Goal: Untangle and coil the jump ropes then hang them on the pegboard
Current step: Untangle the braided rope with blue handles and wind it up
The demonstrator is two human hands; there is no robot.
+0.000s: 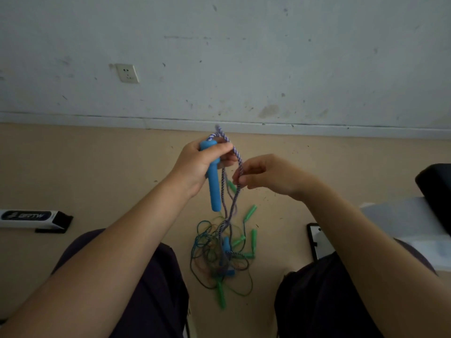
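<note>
Scuffed grey-white wall (pixel 244 57) fills the top half, tan floor (pixel 97 167) below it, white baseboard (pixel 317 129) running between them. The person sits with knees apart in dark trousers (pixel 151 289), both bare forearms reaching forward over the gap.

On the floor between the legs sits the tangle of jump ropes (pixel 219 252) — thin green and blue cords looped over each other, several green handles (pixel 250 212) sticking out, plus a second blue handle buried in the middle.

At the right edge there's a black padded thing (pixel 436 189) above a pale surface (pixel 402 220); can't tell what either is. A dark-framed flat object (pixel 314 240) lies on the floor beside it.

Far left on the floor: a white and black box (pixel 31 219) with lettering that reads something like "BRTW" — too blurry to be sure.

Left hand (pixel 195 167) is wrapped around a blue handle (pixel 212 191), which points downward, fingers curled tight on it. A purple-and-white braided rope (pixel 238 154) arcs out of the handle's top, comes down past the right hand (pixel 268 176), whose fingers pinch it, then hangs into the pile below.

White wall socket (pixel 127 73) sits up on the left.
</note>
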